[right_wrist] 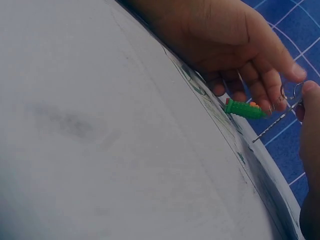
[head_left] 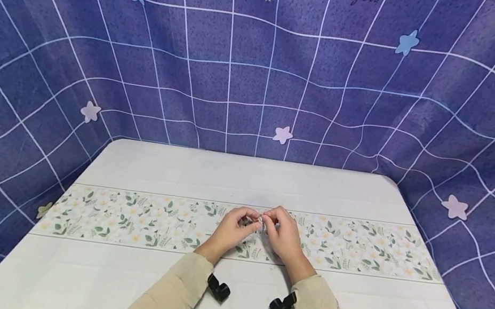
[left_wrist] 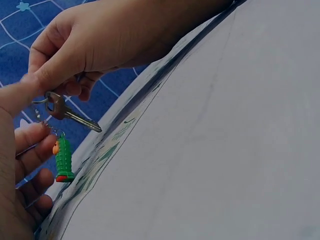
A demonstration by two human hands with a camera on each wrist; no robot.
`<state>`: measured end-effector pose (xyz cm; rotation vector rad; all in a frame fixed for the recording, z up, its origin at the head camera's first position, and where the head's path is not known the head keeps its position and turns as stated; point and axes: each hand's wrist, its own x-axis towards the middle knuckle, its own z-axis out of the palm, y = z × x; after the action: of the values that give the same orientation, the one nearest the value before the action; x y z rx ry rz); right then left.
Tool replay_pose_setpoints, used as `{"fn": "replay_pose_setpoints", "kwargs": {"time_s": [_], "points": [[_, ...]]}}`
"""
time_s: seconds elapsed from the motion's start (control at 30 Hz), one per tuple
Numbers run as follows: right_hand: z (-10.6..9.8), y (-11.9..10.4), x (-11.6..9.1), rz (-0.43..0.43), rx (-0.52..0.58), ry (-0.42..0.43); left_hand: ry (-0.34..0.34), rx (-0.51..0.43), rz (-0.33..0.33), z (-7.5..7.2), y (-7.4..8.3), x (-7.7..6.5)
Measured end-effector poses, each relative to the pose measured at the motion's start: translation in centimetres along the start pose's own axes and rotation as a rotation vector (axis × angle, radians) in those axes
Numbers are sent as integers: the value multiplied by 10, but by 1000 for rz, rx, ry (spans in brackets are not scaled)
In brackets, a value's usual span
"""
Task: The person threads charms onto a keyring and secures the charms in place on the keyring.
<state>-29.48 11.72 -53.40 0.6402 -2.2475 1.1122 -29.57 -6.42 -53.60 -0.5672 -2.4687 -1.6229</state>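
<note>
Before a blue-purple gridded curtain (head_left: pixel 265 87), above a white table (head_left: pixel 243 181) with a floral band (head_left: pixel 121 215), left hand (head_left: pixel 233 225) and right hand (head_left: pixel 284 236) meet fingertip to fingertip.
Both are nearly closed at thumb and forefinger, the left's other fingers loosely bent and parted. Beside those left fingers dangles a green ridged charm (left_wrist: pixel 63 160); close by, a metal key (left_wrist: pixel 72 116) slants with its blade down. Both hang from a thin key ring (left_wrist: pixel 39 102) that the two hands pinch between them, though I can't tell exactly which fingertip bears where. So slight a ring probably leaves room for fingertips only, two hands steadying it while the pieces hang clear.
</note>
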Motion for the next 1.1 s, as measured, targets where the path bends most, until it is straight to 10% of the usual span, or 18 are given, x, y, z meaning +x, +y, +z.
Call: {"fn": "replay_pose_setpoints", "kwargs": {"time_s": [1.1], "points": [[-1, 4, -1, 81, 53, 14, -20, 55, 34, 0, -3, 0]]}}
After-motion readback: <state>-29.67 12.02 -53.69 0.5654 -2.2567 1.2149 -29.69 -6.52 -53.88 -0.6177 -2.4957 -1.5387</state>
